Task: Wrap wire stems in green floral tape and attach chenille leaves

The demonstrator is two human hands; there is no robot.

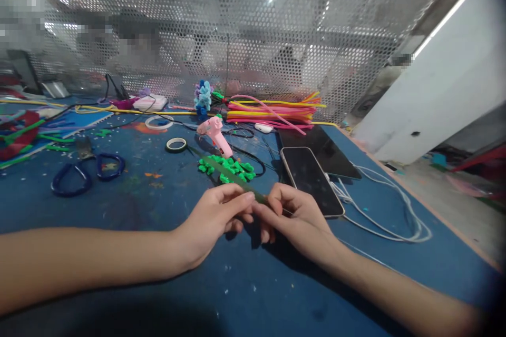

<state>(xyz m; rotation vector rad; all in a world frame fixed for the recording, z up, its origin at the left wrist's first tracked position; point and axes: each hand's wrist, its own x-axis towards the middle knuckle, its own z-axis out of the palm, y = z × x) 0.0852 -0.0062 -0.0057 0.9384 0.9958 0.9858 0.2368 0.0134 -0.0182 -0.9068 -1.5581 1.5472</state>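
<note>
A strip of dark green tape [221,169] stretches from the tape roll [176,145] on the table to my hands. My left hand [221,210] pinches the strip near its end between thumb and fingers. Fingertip to fingertip with it, my right hand [296,213] is closed in a pinch on a thin wire [288,212], of which only a short length shows. The tape meets the wire between my fingers, where the contact is mostly hidden. Just beyond my hands lie fuzzy green pipe-cleaner pieces [237,168], partly behind the strip.
A pink glue gun [217,134] lies behind the green pieces. Blue-handled cutters [87,168] are at left. A phone [312,181], a black tablet [322,150] and a white cable [411,216] occupy the right. Pipe-cleaner bundles [272,113] lie by the perforated metal screen [253,26].
</note>
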